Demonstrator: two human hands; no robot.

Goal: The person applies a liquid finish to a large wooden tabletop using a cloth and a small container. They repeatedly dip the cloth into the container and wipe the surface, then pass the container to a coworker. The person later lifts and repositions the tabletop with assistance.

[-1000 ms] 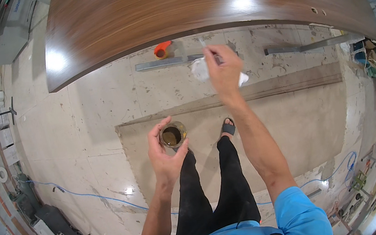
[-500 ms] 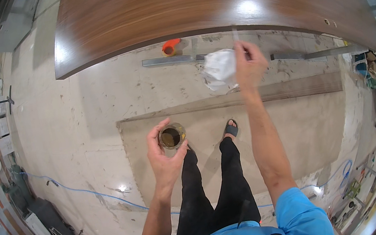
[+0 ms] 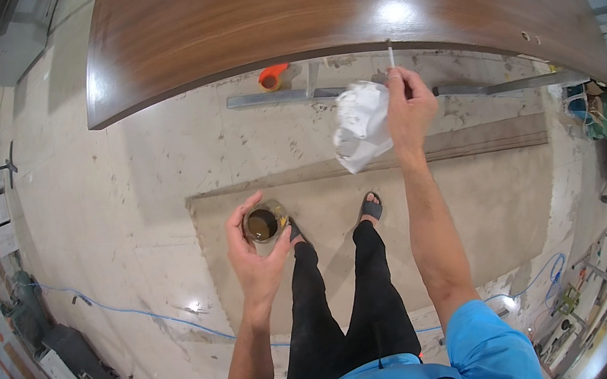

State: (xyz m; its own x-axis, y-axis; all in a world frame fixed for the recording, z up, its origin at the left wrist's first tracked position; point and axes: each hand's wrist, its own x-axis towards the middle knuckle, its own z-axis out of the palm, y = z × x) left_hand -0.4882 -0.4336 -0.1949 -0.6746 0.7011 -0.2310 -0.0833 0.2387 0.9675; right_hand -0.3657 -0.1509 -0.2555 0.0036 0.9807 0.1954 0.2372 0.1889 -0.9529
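The right hand [image 3: 412, 110] pinches a thin white stick [image 3: 391, 56] between thumb and fingertips; a crumpled white cloth [image 3: 363, 124] spills out at its left side, seemingly grasped in the same hand, though the grip on it is hidden. The left hand [image 3: 258, 264] curls around a clear cup [image 3: 264, 223] of dark liquid, its mouth facing up, above the far left part of the brown mat [image 3: 378, 257]; cup and stick are well apart. The wood-grain panel [image 3: 276, 15] lies beyond both hands, its long axis running left to right; the right hand is much nearer to it. The stick points away from the body, its long axis roughly square to the panel's near edge; its far tip meets that edge in view, right of the middle; whether it truly touches, I cannot tell.
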